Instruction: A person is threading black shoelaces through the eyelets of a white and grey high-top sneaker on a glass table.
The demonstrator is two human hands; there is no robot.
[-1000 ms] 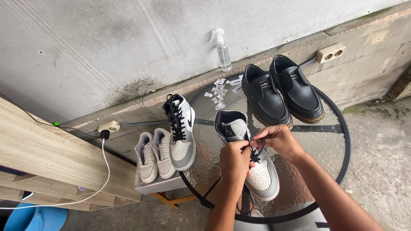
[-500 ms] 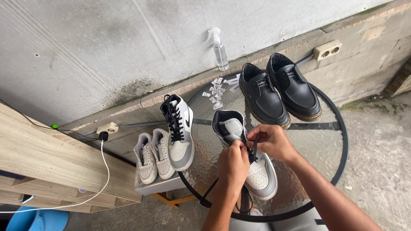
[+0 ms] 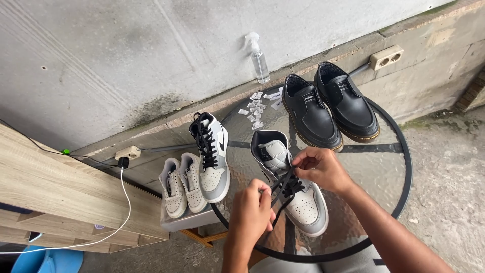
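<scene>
The 2 forearms are bare, without sleeves, gloves, rings or a watch, and the fingers [image 3: 262, 194] uncovered.

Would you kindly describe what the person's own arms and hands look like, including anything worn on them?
Both forearms are bare as far as the view shows: no sleeves, gloves or watch. The left hand and the right hand carry no rings or bands that I can make out. Each arm enters from the bottom edge of the picture; anything worn above the forearms is out of view.
</scene>
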